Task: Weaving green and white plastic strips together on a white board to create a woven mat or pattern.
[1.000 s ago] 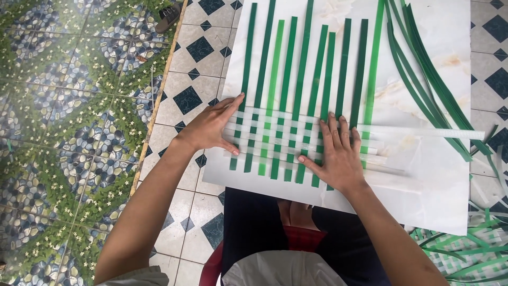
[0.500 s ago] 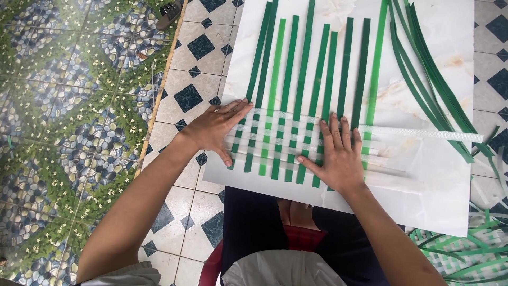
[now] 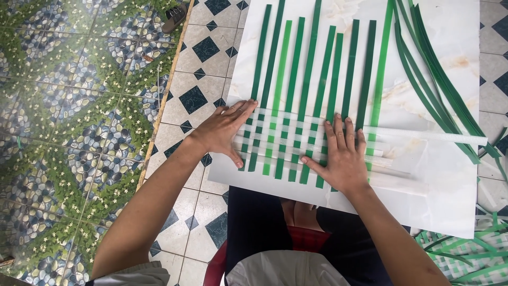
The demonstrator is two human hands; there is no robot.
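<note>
Here, woven band of green and clear strips (image 3: 288, 140) on a white marble-look board (image 3: 450, 201), left hand (image 3: 225, 130) flat on its left edge, right hand (image 3: 341, 153) flat on its right part, both hands open with fingers spread, gripping nothing, loose green strips (image 3: 428, 79) well apart at right.

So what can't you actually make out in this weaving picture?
- Head view: the woven part under the left hand and right hand is covered by the palms.
- The green strips run off the top edge.
- The finished weave at bottom right is cut by the frame.
- The sandal at top is partly cropped.
</note>
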